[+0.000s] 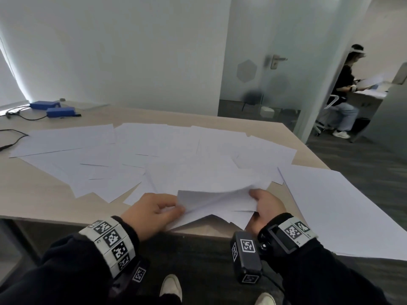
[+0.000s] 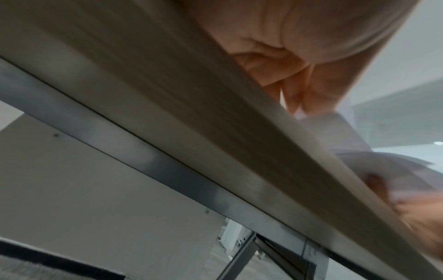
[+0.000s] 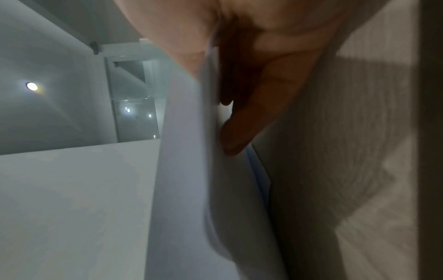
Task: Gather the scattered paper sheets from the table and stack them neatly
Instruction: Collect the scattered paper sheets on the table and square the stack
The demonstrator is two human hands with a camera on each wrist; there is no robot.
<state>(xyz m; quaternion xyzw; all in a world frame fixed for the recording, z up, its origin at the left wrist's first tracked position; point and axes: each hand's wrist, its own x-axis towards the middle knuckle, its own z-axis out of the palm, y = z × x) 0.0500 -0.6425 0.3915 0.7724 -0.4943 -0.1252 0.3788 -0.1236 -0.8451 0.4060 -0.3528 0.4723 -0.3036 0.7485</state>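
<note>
Matt paper sheets (image 1: pixel 154 150), seemingly wood-grain table (image 1: pixel 33 194)

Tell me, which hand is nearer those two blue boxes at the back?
Left. The left hand is on the blue boxes' side of the table; the right hand is farther across, holding paper sheets.

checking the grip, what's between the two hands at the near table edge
A small bunch of paper sheets, its ends held by the left hand and right hand; head view.
</note>
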